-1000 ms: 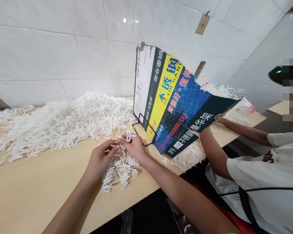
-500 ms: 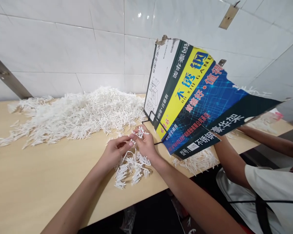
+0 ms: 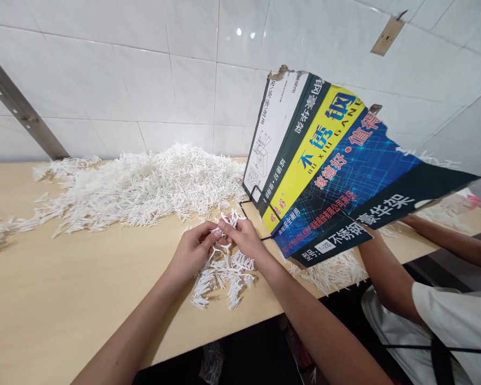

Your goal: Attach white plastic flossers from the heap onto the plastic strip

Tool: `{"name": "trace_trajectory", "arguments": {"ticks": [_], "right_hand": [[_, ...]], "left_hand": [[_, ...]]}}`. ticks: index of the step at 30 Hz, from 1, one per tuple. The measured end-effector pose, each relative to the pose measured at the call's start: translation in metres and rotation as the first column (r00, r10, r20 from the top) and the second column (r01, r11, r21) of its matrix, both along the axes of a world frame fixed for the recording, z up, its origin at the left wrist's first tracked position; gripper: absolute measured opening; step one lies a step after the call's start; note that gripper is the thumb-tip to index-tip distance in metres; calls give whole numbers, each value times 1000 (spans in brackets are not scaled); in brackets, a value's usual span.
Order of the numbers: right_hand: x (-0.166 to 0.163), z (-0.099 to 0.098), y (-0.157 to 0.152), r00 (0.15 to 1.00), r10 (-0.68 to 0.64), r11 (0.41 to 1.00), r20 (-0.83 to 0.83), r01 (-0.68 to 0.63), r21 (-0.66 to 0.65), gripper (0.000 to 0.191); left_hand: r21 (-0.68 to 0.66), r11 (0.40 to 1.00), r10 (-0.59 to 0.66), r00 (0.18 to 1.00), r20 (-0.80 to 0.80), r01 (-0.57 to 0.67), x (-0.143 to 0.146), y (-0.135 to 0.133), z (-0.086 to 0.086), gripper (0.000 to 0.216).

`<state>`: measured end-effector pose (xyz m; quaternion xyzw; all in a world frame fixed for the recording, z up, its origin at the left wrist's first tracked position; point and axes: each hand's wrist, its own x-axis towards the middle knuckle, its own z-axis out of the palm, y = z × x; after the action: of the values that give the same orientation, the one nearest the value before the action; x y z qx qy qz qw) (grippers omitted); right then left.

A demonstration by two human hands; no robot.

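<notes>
My left hand (image 3: 195, 246) and my right hand (image 3: 240, 233) meet over the table (image 3: 84, 299), fingertips pinched together. Between them are thin white branched plastic pieces (image 3: 233, 216), some poking up above the right fingers. Strands of the same kind show between the two thumbs. Just below my hands lies a small loose heap of white branched pieces (image 3: 220, 275) on the tabletop. What exactly sits inside each pinch is partly covered by the fingers.
A large pile of white branched pieces (image 3: 156, 184) lies along the tiled wall. A torn printed cardboard sheet (image 3: 320, 171) stands in a black wire holder (image 3: 260, 214) at right. Beyond it a co-worker's arms (image 3: 388, 272) reach to more white pieces (image 3: 332, 270). A metal bracket (image 3: 24, 107) is at left.
The view has shifted slightly, so the scene sits a little further right. Both hands stay together at the white pieces, with only small finger movement.
</notes>
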<state>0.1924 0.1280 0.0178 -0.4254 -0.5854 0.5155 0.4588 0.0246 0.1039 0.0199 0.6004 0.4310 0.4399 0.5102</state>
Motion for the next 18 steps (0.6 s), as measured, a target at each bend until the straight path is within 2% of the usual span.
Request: {"name": "trace_trajectory", "arguments": {"ticks": [4, 7, 12, 15, 18], "right_hand": [[4, 0, 3, 1000, 1, 1000, 15, -1, -1, 47], [5, -6, 3, 994, -91, 994, 64, 88, 60, 45], [4, -7, -3, 955, -240, 954, 175, 198, 227, 35], [4, -1, -6, 925, -250, 943, 286, 166, 289, 32], [7, 0, -5, 913, -218, 953, 345, 122, 278, 38]], "left_hand": [[0, 998, 64, 997, -34, -64, -2, -1, 4, 40], [-30, 1000, -1, 1000, -17, 0, -3, -1, 5, 43], [-89, 995, -49, 998, 50, 54, -8, 9, -4, 44], [-109, 988, -109, 994, 16, 110, -13, 14, -4, 39], [-75, 990, -123, 989, -85, 117, -14, 11, 3, 35]]}}
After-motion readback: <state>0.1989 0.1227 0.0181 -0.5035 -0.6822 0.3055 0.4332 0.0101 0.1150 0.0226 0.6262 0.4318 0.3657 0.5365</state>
